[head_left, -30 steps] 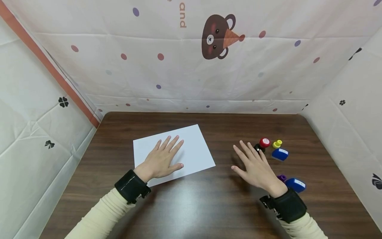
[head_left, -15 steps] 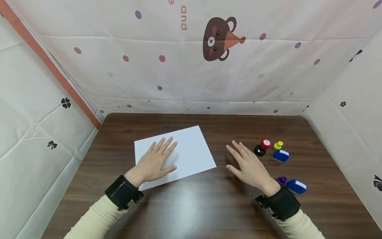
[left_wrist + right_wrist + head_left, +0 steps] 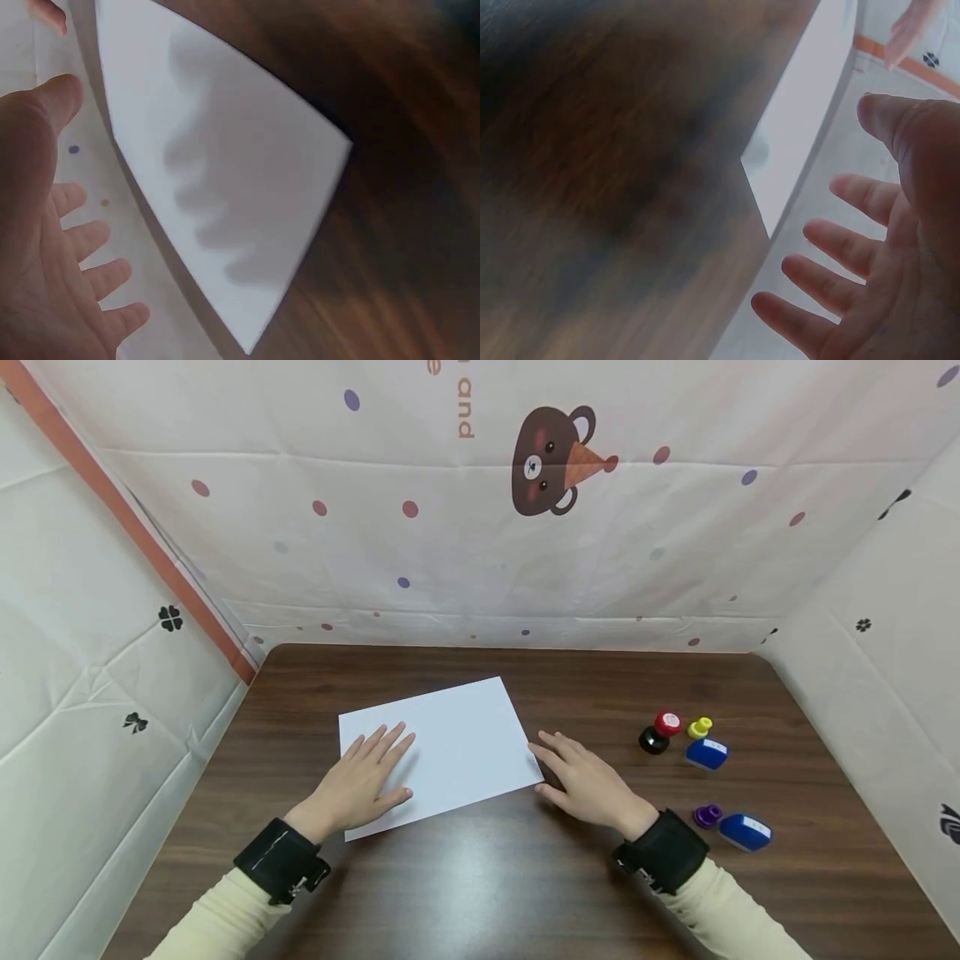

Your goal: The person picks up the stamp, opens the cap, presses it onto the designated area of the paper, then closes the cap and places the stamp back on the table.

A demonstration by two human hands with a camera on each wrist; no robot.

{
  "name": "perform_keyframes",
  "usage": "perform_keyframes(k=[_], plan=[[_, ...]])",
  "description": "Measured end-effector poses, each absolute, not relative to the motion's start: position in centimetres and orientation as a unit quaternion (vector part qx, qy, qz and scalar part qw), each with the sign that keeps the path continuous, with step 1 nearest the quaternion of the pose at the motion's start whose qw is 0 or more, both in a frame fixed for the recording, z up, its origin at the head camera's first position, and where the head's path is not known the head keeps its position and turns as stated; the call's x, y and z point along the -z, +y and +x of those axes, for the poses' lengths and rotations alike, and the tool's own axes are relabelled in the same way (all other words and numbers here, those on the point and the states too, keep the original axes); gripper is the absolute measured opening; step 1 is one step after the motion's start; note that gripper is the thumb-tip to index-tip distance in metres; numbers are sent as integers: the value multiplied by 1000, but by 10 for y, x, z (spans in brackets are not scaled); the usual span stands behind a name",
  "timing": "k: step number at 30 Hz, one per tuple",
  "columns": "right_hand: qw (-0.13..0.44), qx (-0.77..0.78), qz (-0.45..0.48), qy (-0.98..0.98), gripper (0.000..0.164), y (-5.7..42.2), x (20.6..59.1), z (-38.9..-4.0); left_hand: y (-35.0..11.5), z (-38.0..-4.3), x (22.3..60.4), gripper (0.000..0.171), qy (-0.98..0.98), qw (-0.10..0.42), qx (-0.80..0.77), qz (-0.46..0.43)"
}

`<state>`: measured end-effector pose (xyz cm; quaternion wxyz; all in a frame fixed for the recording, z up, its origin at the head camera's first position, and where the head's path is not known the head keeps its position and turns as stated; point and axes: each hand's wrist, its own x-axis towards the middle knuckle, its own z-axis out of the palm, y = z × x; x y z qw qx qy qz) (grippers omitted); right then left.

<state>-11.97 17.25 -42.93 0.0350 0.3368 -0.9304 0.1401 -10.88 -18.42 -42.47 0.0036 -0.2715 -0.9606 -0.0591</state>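
Observation:
A white sheet of paper (image 3: 457, 743) lies at a slant on the table, its corners also showing in the left wrist view. Over its left part hovers my left hand (image 3: 356, 789), palm down with fingers spread. The fingers' shadow falls on the sheet (image 3: 247, 150) below. At the sheet's right corner is my right hand (image 3: 588, 781), fingers loosely extended and its fingertips overlapping the edge in the head view. From the right wrist, the palm and spread fingers (image 3: 840, 247) hold nothing, and the sheet's corner (image 3: 780, 172) shows beyond them.
Right of the right hand stand a black round item with a red top (image 3: 667, 723), a small yellow knobbed piece (image 3: 700, 727) and a blue item with a white label (image 3: 707, 753). Nearer are a purple knobbed piece (image 3: 707, 815) and another blue item (image 3: 746, 832). Printed cloth (image 3: 450, 543) surrounds the table.
My left hand has drawn back left and nearer across the sheet. The right hand has moved left, away from the small coloured items, to the sheet's right corner. The sheet stays in place.

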Motion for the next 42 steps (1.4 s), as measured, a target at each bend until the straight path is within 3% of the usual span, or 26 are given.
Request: perform_keyframes(k=[17, 28, 42], plan=[[-35, -127, 393, -910, 48, 135, 440, -130, -202, -98, 448, 72, -948, 43, 77, -305], [-61, -111, 394, -910, 48, 129, 446, -129, -204, -96, 454, 68, -949, 2, 91, -303], [-49, -116, 384, -915, 45, 142, 445, -126, -192, -106, 450, 64, -945, -14, 76, -319]])
